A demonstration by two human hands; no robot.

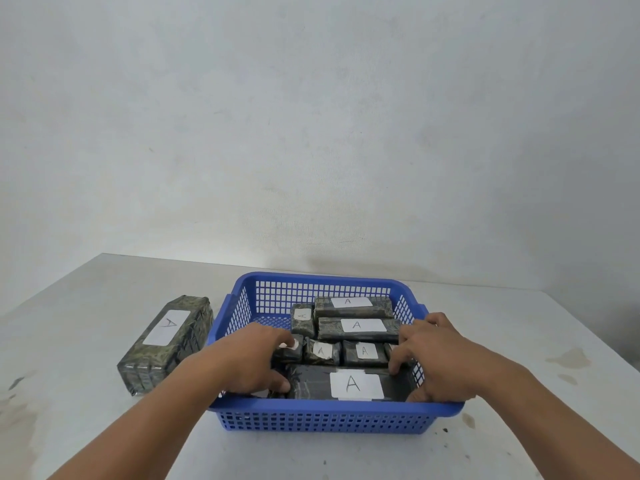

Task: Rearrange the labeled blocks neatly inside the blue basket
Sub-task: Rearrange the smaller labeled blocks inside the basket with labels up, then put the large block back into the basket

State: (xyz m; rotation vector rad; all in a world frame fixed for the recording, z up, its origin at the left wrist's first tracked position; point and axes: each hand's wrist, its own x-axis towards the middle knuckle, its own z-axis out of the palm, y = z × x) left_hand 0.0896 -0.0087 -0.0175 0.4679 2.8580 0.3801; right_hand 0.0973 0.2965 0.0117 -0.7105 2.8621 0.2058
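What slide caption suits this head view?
Left hand and right hand hold a large dark wrapped block labelled A in the blue plastic mesh basket; another block lies beside it.

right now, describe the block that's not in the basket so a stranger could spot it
Find the blue basket on the pale table. Just left of it, flat on the tabletop, lies a long camouflage-wrapped block with a white label marked A. It is the only block outside the basket; all the others sit inside.
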